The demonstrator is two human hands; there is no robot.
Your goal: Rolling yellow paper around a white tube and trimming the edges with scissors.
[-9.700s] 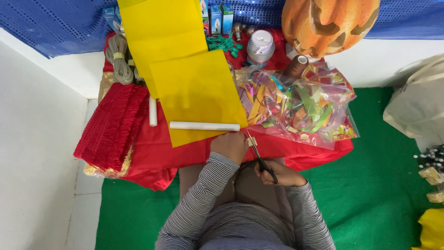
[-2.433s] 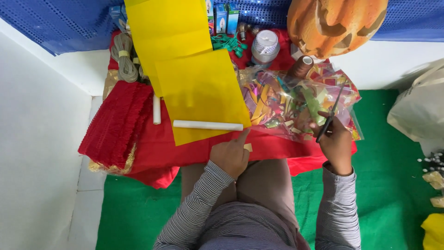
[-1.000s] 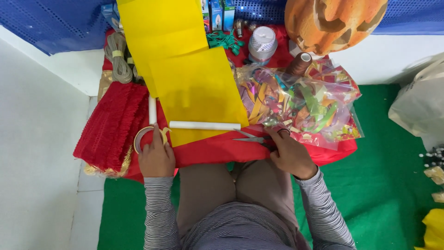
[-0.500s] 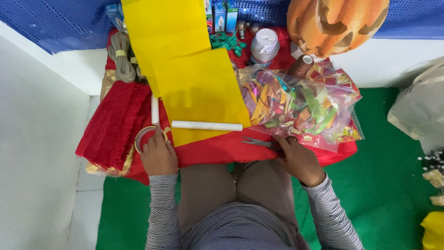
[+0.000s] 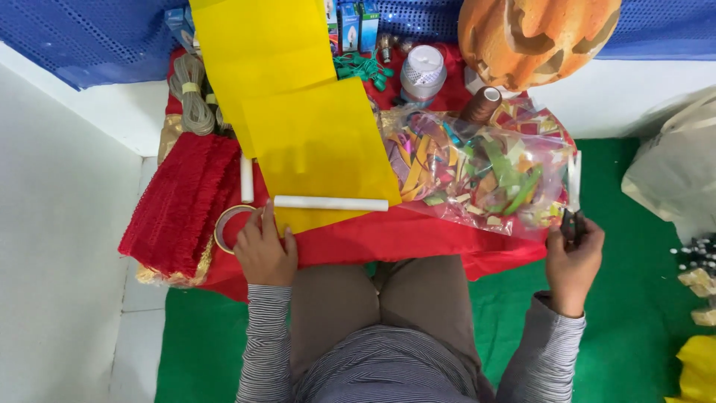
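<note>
Head view: left hand rests on the tape roll — grip unclear; right hand grips scissors — blades best kept upright, clear of the plastic bag.

The right hand has carried the scissors out to the right.

I see a green carpet covering the floor across the bottom and right of the frame. A white wall fills the left side, and a white ledge runs along the upper right. Blue sequinned cloth hangs across the top edge. A low table under a red cloth sits in the centre. The light is even and bright.
</note>
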